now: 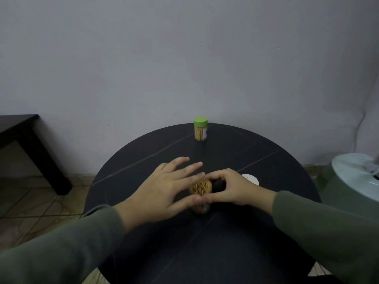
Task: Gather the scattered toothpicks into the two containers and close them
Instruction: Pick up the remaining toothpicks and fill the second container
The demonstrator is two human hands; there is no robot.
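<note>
Centrally, an open jar point(202, 191) of toothpicks is gripped on the bench point(235, 152) by the right hand point(233, 188), touched by the straight-fingered left hand point(164, 187); a capped jar point(200, 129) is set behind.

The person is wearing long, dark olive-green sleeves point(61, 242). Both cuffs are ending at the wrists, leaving both hands bare.

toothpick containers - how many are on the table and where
2. The green-lidded container stands closed at the table's far edge. The open container, full of toothpicks, stands near the middle between the left hand and right hand.
</note>
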